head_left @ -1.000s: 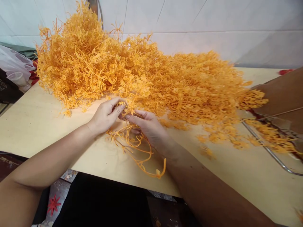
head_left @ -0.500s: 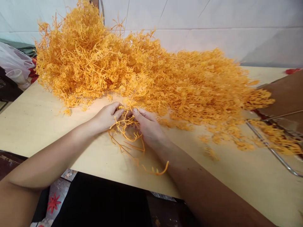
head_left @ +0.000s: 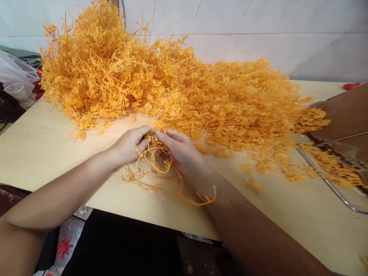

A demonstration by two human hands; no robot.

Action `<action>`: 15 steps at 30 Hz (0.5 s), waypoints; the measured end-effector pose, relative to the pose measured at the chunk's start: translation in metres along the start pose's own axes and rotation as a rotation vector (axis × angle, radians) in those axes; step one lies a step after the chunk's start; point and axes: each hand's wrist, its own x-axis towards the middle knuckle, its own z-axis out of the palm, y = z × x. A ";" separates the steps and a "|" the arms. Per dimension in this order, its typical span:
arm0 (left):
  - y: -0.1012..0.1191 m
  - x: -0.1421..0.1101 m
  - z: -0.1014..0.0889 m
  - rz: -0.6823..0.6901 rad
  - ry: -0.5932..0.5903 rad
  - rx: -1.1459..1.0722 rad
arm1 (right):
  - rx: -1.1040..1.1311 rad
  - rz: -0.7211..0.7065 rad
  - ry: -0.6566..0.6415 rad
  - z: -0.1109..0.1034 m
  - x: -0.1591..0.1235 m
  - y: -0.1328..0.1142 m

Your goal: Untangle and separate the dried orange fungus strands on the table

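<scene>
A big heap of orange plastic sprigs (head_left: 178,84) covers the back of a pale wooden table (head_left: 43,149). My left hand (head_left: 130,145) and my right hand (head_left: 179,151) meet at the heap's front edge, fingertips pinched together on a loose bunch of orange sprigs (head_left: 156,165). The bunch's thin stems trail toward me over the table, between my wrists, ending in a curled tip (head_left: 205,199) beside my right forearm. Both hands are closed on the sprigs.
A brown box (head_left: 345,115) and a metal rod frame (head_left: 327,180) stand at the right, with sprigs spilled over them. A clear plastic bag with a cup (head_left: 15,82) lies at far left. White tiled wall behind. Small orange bits (head_left: 253,184) dot the table.
My hands stayed pinched at the heap's edge, shifting slightly. The trailing stems swung and spread on the table, the curled tip moving rightward toward my right forearm.
</scene>
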 end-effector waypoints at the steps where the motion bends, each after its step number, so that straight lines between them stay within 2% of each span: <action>1: 0.001 -0.001 0.001 -0.004 0.005 -0.019 | 0.008 0.033 -0.006 -0.001 0.000 -0.002; 6: 0.006 -0.003 0.003 -0.004 -0.015 -0.085 | 0.086 0.075 -0.024 -0.003 -0.001 -0.007; 10: 0.006 -0.001 0.007 -0.015 0.000 -0.158 | 0.151 0.005 0.004 -0.003 0.000 -0.005; 15: 0.004 0.000 0.012 -0.146 0.081 -0.375 | 0.119 -0.083 0.025 -0.001 0.001 0.002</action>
